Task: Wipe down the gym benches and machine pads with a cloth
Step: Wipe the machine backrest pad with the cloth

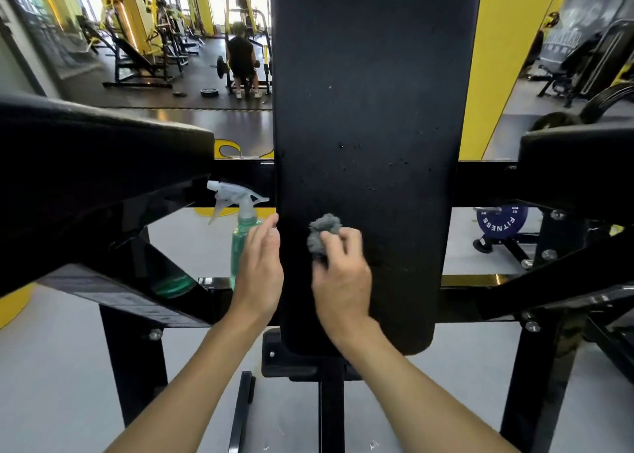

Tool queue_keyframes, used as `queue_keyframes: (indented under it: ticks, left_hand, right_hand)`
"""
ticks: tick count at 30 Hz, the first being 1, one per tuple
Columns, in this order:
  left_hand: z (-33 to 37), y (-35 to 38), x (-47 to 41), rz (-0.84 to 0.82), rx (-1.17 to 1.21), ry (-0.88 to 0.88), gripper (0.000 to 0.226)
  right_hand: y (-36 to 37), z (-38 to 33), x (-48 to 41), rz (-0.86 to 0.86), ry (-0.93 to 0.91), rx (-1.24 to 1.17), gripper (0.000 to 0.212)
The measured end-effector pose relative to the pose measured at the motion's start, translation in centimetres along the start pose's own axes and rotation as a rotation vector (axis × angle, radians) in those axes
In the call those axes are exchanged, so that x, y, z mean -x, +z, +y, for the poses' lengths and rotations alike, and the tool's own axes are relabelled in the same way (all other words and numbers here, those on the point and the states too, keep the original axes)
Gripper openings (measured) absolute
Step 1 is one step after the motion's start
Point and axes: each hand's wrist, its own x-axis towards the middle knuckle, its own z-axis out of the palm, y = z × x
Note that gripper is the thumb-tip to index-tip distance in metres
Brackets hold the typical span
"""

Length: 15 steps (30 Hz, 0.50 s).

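Fingers of my right hand point(343, 281) grip a grey cloth point(324, 234) on the black pad point(370, 109); left hand point(260, 274) straight-fingered, spray bottle point(242, 236) at nine o'clock

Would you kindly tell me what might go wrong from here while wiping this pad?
The left hand hovers right beside the bottle standing on the frame; a nudge could topple it. The right hand grips the cloth bunched small, so the specks higher on the pad may be missed.

Two bare forearms point(192, 384) show from the frame's edge at about six o'clock, uncovered all along; the left hand point(259, 274) and right hand point(343, 281) are likewise bare.
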Motion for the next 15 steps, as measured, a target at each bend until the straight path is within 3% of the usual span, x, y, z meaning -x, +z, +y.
queue_keyframes:
  ticks: [3,6,11,15]
  left_hand:
    - [0.8,-0.3,-0.4,0.005,0.024,-0.024,0.046]
    - [2.2,-0.8,-1.3,0.017,0.011,-0.009,0.065]
    - [5.5,-0.1,-3.3,0.023,-0.012,0.122,0.066]
    - [5.8,-0.3,-4.1,0.025,0.015,0.083,0.070]
  right_hand:
    - [1.7,-2.9,-1.7,-0.097,-0.225,0.050,0.012]
    - [-1.2,0.2,-2.9,-0.159,-0.306,0.111,0.012]
    - [-8.8,8.9,-5.9,0.113,0.110,0.145,0.022]
    - [-8.2,8.3,-7.0,0.231,0.293,0.110,0.026]
